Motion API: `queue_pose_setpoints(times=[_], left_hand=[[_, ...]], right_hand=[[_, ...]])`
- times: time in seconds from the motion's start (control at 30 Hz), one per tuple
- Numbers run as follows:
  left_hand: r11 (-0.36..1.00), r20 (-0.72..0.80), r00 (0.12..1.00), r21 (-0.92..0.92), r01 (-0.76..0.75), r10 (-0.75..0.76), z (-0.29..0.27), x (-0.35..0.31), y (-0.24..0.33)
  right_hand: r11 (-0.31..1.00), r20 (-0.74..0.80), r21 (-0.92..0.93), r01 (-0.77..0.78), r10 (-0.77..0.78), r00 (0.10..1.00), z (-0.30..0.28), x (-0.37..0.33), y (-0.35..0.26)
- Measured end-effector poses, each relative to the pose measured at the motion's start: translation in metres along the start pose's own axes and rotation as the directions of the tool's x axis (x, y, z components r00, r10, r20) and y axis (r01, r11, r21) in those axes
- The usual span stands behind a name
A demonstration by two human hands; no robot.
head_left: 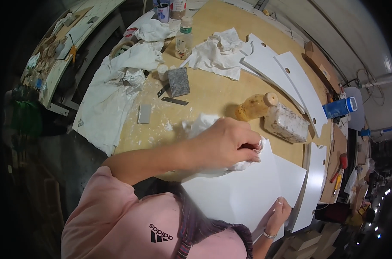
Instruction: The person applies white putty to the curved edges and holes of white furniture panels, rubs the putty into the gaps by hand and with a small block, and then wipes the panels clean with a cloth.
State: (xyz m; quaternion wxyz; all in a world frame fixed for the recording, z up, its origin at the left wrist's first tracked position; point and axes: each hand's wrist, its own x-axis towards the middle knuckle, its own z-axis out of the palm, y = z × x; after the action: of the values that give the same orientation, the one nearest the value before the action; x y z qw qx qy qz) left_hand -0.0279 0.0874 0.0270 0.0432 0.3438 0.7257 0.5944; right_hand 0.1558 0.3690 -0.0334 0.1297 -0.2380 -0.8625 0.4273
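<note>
My left hand (230, 142) reaches across from the left with its fingers closed on a bunched white cloth (252, 163). It presses the cloth near the upper edge of a smooth white panel (234, 194). More crumpled white material (201, 124) shows behind this hand; whether it is the same cloth I cannot tell. My right hand (280, 212), a watch at its wrist, grips the panel's lower right edge with the thumb on top. The panel is held in front of my body, over the near edge of the table. Its underside is hidden.
On the wooden table (157, 138) lie an amber bottle (252, 107), a speckled block (286, 123), a grey sanding block (178, 82), a small grey block (144, 114) and dark blades (174, 101). White panels (286, 77) curve along the right; a rag (221, 49) lies farther back.
</note>
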Motion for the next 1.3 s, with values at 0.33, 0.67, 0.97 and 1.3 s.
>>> queue_pose_setpoints(times=[0.33,0.67,0.97,1.3], left_hand=[[0.948,0.231,0.953,0.293,0.124,-0.196,0.006,-0.017,0.009],[0.913,0.699,0.636,0.406,0.023,-0.327,-0.016,-0.032,0.012],[0.79,0.57,0.711,0.612,-0.033,-0.412,-0.07,-0.064,-0.01],[0.813,-0.048,0.811,-0.033,0.582,-0.583,-0.061,-0.065,-0.034]], right_hand=[[0.959,-0.112,-0.282,0.007,-0.04,0.993,-0.005,-0.015,-0.015],[0.948,-0.055,-0.318,0.004,-0.023,0.998,0.005,-0.016,-0.013],[0.998,-0.071,-0.045,-0.035,0.031,0.997,-0.002,-0.018,0.031],[0.982,-0.005,0.187,-0.022,0.023,1.0,0.0,-0.013,0.031]])
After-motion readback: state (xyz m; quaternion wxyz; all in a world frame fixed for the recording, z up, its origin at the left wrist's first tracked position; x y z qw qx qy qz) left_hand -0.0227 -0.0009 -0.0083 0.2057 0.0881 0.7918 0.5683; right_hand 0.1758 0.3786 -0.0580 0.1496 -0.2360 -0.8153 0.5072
